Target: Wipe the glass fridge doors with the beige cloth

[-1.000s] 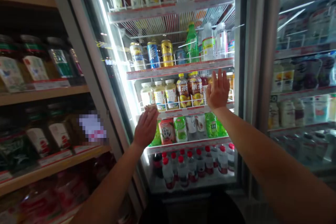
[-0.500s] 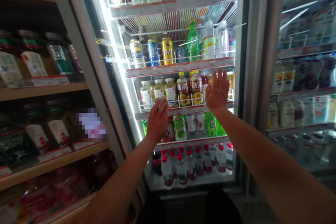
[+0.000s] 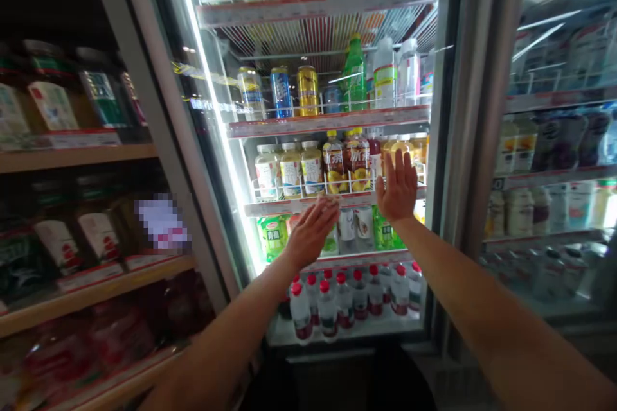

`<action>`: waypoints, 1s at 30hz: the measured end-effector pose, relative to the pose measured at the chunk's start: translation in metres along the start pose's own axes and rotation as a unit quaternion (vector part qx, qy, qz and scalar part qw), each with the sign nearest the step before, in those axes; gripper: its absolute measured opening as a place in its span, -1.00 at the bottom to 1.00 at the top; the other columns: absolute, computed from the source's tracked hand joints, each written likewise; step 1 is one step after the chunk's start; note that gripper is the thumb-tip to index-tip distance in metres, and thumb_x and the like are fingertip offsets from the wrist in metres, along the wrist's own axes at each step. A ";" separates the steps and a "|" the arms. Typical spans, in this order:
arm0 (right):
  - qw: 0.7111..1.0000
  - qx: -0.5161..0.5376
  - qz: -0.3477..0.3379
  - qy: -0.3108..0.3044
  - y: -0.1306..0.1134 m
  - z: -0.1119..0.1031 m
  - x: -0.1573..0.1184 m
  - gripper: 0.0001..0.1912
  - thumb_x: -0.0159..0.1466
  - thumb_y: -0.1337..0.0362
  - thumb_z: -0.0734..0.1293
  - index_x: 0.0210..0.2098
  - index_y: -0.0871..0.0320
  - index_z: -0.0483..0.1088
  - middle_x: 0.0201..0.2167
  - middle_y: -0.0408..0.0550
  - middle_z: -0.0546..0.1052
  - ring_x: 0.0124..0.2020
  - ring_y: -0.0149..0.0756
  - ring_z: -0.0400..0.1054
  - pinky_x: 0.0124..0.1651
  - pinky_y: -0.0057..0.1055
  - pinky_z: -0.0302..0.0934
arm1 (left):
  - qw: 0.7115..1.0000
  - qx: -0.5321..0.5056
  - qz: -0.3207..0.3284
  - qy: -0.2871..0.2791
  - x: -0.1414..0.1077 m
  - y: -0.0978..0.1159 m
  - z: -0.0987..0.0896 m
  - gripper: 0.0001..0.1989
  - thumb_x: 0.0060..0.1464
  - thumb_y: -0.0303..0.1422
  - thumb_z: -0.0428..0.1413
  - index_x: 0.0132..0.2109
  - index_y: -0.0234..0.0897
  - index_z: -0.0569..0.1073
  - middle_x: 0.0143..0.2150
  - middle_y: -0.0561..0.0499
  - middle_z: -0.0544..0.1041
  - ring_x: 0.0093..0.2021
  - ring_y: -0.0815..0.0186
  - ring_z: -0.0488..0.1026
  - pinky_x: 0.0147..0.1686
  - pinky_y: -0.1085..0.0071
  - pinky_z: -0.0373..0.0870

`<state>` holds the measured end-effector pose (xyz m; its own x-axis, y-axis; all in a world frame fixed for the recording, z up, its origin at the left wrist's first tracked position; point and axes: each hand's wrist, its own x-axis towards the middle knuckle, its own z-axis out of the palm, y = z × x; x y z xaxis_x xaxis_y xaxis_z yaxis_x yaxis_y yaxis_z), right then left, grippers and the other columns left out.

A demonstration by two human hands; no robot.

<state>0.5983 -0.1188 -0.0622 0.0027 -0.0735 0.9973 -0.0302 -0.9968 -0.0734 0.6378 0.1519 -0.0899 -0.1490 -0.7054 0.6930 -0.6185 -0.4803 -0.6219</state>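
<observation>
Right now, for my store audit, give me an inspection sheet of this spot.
Surface: glass cooler door in a metal frame; hands flat toward it, contact cannot be told.
Things: left hand before green-labelled drink packs; right hand beside fruit-labelled drink bottles.
Grippers: both hands open and empty, fingers upward on the right.
Clutter: nothing seen.
Cables: nothing seen.
Surroundings: wooden shelves of packaged goods left, second cooler right, red-capped bottles below.

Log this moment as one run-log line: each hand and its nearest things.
left hand: open, by shelf edge | right hand: open, by fruit-labelled bottles | cooler: glass-doored, lit
</observation>
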 end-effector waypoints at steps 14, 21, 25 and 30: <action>1.000 0.030 0.007 -0.002 0.000 -0.002 -0.002 -0.40 0.47 0.19 0.09 0.45 0.22 0.10 0.45 0.16 0.17 0.53 -0.09 -0.17 0.48 0.01 -0.10 | 0.999 -0.039 0.034 0.002 0.025 0.024 0.016 -0.40 0.29 -0.61 -0.08 0.44 -0.34 0.19 0.40 -0.07 0.32 0.53 0.18 -0.14 0.49 0.10 0.02; 0.999 0.037 0.008 -0.014 0.002 -0.001 0.000 -0.39 0.46 0.21 0.09 0.46 0.17 0.06 0.47 0.13 0.12 0.53 -0.08 -0.17 0.47 0.04 -0.09 | 0.993 -0.039 -0.075 0.077 0.051 0.020 0.026 -0.29 0.33 -0.56 -0.10 0.53 -0.29 -0.13 0.45 -0.15 0.21 0.53 0.12 -0.13 0.45 0.00 0.08; 0.997 0.066 0.036 -0.028 -0.002 -0.007 -0.002 -0.40 0.43 0.23 0.09 0.44 0.17 0.11 0.44 0.14 0.18 0.52 -0.06 -0.15 0.46 0.09 -0.09 | 0.994 -0.053 -0.084 0.054 0.041 0.044 0.039 -0.25 0.32 -0.56 -0.07 0.54 -0.28 -0.17 0.46 -0.12 0.20 0.54 0.17 -0.17 0.47 0.03 0.05; 0.968 0.241 0.045 -0.051 -0.031 -0.036 -0.044 -0.47 0.40 0.28 0.16 0.35 0.14 0.24 0.33 0.15 0.35 0.40 -0.10 0.16 0.40 0.01 0.14 | 0.987 -0.065 -0.144 0.039 0.042 0.072 0.049 -0.39 0.33 -0.54 -0.05 0.47 -0.45 0.05 0.47 -0.26 0.15 0.54 0.17 -0.23 0.48 0.06 0.04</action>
<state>0.5628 -0.0839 -0.1038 0.1224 -0.1394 0.9826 0.4351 -0.8823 -0.1794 0.6249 0.0617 -0.1239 -0.0095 -0.5048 0.8632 -0.7370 -0.5799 -0.3472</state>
